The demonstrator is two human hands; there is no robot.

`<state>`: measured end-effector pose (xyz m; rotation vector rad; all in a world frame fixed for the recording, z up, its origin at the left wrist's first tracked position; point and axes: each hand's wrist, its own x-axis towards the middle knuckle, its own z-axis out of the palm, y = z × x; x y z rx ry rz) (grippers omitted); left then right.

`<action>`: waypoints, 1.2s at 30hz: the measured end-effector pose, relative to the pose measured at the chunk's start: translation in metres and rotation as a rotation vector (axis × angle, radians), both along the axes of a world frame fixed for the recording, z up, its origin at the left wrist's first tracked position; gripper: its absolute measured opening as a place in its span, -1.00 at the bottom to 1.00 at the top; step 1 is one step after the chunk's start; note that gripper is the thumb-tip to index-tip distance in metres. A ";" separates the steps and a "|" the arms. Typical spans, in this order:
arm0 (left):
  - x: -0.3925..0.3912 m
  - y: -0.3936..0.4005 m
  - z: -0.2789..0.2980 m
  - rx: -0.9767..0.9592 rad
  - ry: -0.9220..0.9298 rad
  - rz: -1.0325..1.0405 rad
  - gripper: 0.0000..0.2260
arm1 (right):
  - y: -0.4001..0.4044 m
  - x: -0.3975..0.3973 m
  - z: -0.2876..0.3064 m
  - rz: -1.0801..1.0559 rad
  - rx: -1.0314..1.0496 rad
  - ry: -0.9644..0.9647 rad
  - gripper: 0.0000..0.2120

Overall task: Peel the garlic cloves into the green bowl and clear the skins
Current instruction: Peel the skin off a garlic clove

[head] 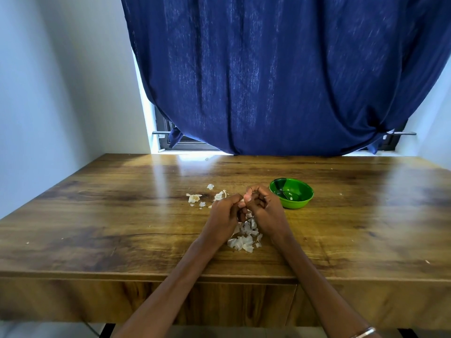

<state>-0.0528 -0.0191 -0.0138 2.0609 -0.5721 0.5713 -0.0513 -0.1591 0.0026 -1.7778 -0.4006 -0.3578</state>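
Observation:
My left hand (pixel 225 212) and my right hand (pixel 262 206) meet at the middle of the wooden table (pixel 122 215), fingers curled together around a garlic clove (pixel 242 203), of which only a pale sliver shows between the thumbs. A heap of white garlic skins (pixel 245 237) lies on the table just below the hands. More loose skins (pixel 194 197) are scattered to the left and behind. The green bowl (pixel 291 193) stands just right of my right hand, with a small white piece and a dark utensil inside.
A dark blue curtain (pixel 280 74) hangs behind the table's far edge, over a window. A white wall (pixel 48 93) runs along the left. A few tiny skin flecks (pixel 427 261) lie near the table's edges.

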 end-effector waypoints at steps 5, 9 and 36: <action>0.000 0.001 0.000 -0.033 0.027 0.037 -0.72 | 0.001 0.002 -0.002 0.002 -0.039 0.004 -0.95; 0.000 0.001 0.001 -0.025 0.041 0.076 -0.69 | 0.002 0.004 -0.003 0.009 -0.074 0.015 -0.94; -0.008 -0.011 0.008 -0.025 -0.021 0.166 -0.80 | 0.014 0.004 -0.006 -0.022 0.131 0.002 -0.90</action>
